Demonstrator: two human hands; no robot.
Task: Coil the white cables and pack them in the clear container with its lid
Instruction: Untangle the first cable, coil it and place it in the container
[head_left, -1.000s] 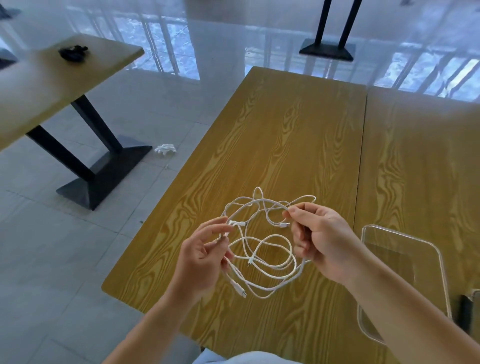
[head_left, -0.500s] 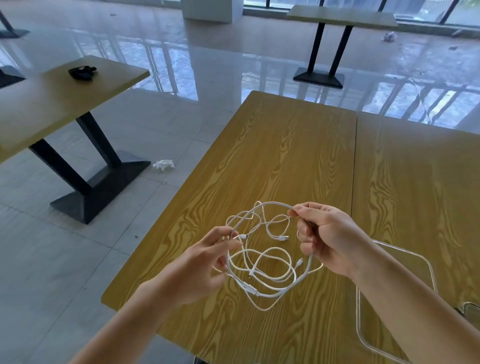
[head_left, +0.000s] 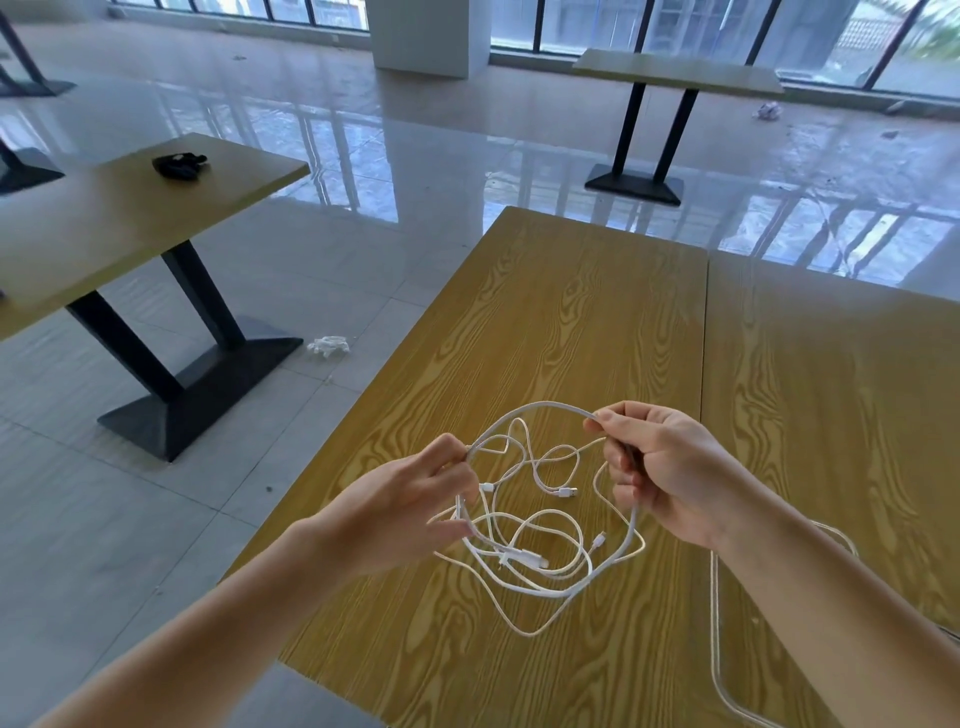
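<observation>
Both hands now stretch wider apart, left hand (head_left: 415, 501) and right hand (head_left: 662, 467) each pinching tangled white cables (head_left: 540, 525) above table (head_left: 545, 322); clear container (head_left: 719, 670) at 4 o'clock, mostly arm-hidden, frame-cropped.

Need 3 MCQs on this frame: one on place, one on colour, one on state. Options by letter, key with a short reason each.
1. Where is the clear container?
A. on the far table
B. on the near table, under the right forearm
C. on the floor

2. What colour are the cables?
A. black
B. white
C. red

3. What state are the cables in?
A. a loose tangle held above the table by both hands
B. neatly coiled on the table
C. packed in the container

Key: 1 B, its clear rim shows by the wooden table's lower right edge. 2 B, every strand is white. 3 A, the left hand and right hand each have a grip on strands, with loops and plugs hanging between them.
</observation>
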